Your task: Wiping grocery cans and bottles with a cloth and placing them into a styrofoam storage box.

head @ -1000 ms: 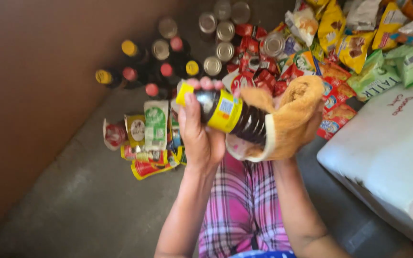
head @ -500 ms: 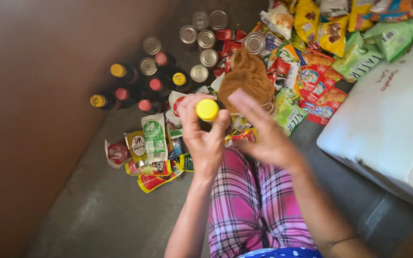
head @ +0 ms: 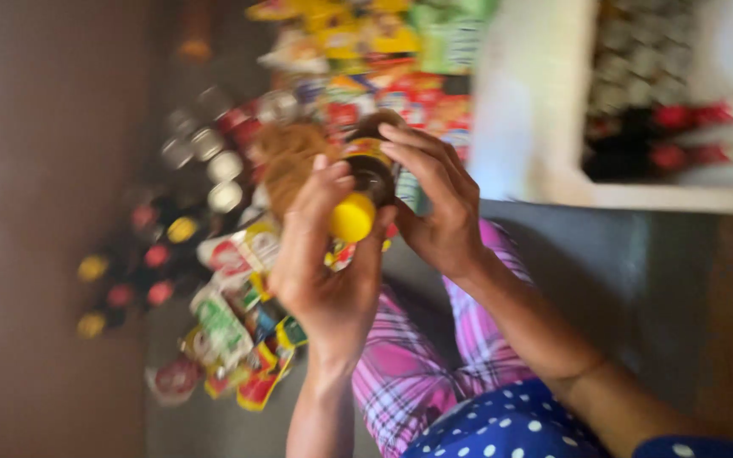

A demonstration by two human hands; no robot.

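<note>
Floor [head: 86, 399]: grey, bare at lower left.
On it: cans [head: 214, 165], capped bottles [head: 142, 271], snack packets [head: 239, 339], white crate [head: 536, 119].

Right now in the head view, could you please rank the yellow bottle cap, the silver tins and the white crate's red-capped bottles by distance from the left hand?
1. Yellow bottle cap, at the left hand.
2. Silver tins, upper left.
3. Red-capped bottles, far right in the crate.

light: dim, warm, brightest upper right | blur: heavy motion smear across whole frame | focus: nothing sharp | glare: none
</note>
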